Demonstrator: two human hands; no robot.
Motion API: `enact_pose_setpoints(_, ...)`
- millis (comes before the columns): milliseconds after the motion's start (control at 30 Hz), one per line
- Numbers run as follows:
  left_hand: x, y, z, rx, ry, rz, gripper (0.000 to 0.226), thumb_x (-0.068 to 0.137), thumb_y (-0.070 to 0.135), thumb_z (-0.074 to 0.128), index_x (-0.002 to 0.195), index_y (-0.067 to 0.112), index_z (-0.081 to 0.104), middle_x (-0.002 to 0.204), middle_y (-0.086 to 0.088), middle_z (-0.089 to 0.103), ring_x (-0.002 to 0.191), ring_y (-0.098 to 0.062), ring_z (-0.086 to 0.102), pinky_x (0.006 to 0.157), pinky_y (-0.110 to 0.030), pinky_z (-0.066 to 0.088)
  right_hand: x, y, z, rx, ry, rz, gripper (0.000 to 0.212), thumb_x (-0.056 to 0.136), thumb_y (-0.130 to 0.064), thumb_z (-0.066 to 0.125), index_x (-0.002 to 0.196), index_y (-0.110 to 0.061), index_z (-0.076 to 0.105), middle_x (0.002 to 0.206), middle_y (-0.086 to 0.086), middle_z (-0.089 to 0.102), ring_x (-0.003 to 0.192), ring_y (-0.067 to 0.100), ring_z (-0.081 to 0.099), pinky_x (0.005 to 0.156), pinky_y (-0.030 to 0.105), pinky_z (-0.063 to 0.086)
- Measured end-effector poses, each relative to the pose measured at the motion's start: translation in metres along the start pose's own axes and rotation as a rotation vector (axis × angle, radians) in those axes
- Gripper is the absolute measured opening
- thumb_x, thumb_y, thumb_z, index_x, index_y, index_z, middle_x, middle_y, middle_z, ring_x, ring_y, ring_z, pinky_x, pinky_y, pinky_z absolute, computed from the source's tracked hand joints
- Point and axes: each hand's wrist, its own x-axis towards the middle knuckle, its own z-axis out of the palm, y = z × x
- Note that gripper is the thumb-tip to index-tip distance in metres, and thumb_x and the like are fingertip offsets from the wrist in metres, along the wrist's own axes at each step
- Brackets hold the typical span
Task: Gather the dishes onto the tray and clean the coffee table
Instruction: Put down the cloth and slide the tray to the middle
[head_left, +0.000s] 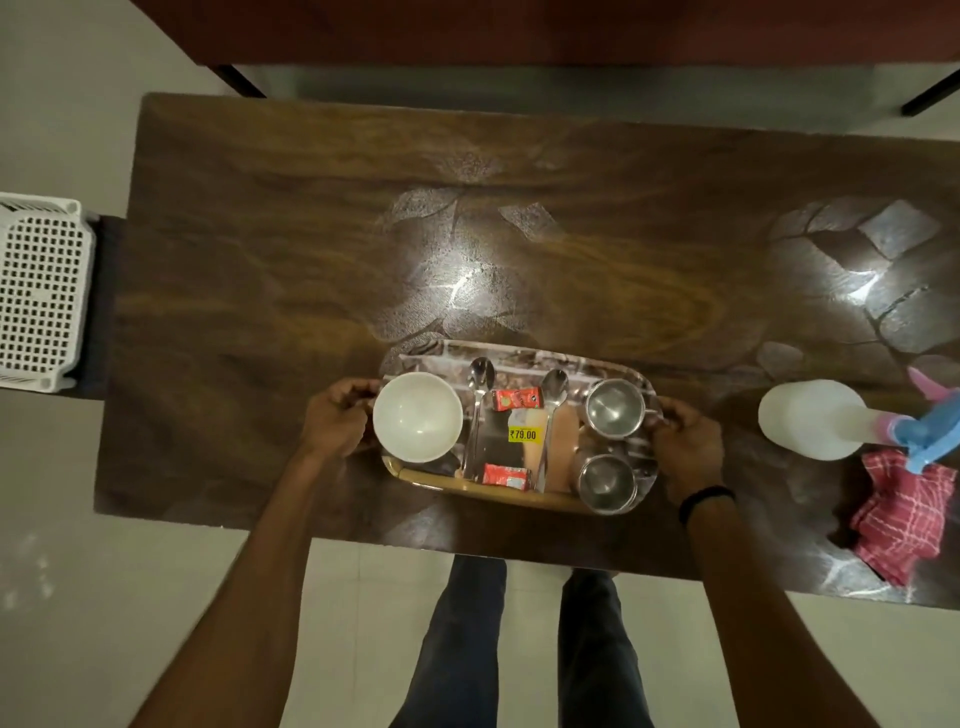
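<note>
The loaded tray (519, 496) is gripped at both ends by the left hand (337, 418) and right hand (685, 441); a level lift off the worktop (260, 260) is needed before wiping.

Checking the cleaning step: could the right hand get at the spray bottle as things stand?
Probably yes, once freed. The right hand grips the tray end; the spray bottle lies just to its right, with bare coffee table between.

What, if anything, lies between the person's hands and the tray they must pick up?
Nothing visible. The left hand already grips the left end of the tray, beside the white bowl, and the right hand grips the right end, beside the steel cups.
</note>
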Motion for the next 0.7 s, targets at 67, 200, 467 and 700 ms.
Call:
enact_pose_setpoints(67,0.009,0.014,0.000,-0.045,-0.002,-0.018,0.028,0.096,-0.004,0.051,0.108,0.014,0.068,0.101,-0.006,0.070,0.082,-0.022,0.065,0.063,-0.035,0.060,0.023,-0.017,0.005,-0.014,0.000,-0.032,0.018,0.088,-0.016,0.067,0.105,-0.020,0.073,0.097,0.003,0.075,0.080,0.012,0.071,0.078,0.033,0.061)
enact_pose_setpoints(200,0.031,0.041,0.005,-0.157,0.009,-0.040,0.025,0.095,-0.001,0.054,0.110,0.015,0.067,0.101,-0.007,0.070,0.084,-0.023,0.064,0.073,-0.043,0.058,0.068,-0.052,0.015,-0.014,0.003,-0.043,0.028,0.081,-0.030,0.071,0.108,-0.025,0.073,0.100,0.001,0.076,0.090,0.022,0.072,0.082,0.048,0.061)
enact_pose_setpoints(467,0.067,0.071,0.008,-0.213,-0.036,-0.037,0.021,0.096,0.004,0.057,0.097,0.022,0.067,0.090,0.002,0.070,0.078,-0.017,0.063,0.062,-0.035,0.055,0.109,-0.093,0.032,0.040,-0.014,-0.028,0.019,0.085,-0.012,0.070,0.101,-0.021,0.076,0.091,0.004,0.075,0.085,0.023,0.073,0.081,0.047,0.061)
enact_pose_setpoints(700,0.077,0.073,0.015,-0.208,-0.045,-0.011,0.020,0.095,0.005,0.060,0.093,0.023,0.067,0.090,0.000,0.070,0.078,-0.018,0.063,0.067,-0.038,0.059,0.128,-0.089,0.036,-0.005,0.014,-0.038,0.018,0.078,-0.018,0.071,0.075,-0.036,0.071,0.088,0.001,0.076,0.082,0.021,0.074,0.080,0.046,0.062)
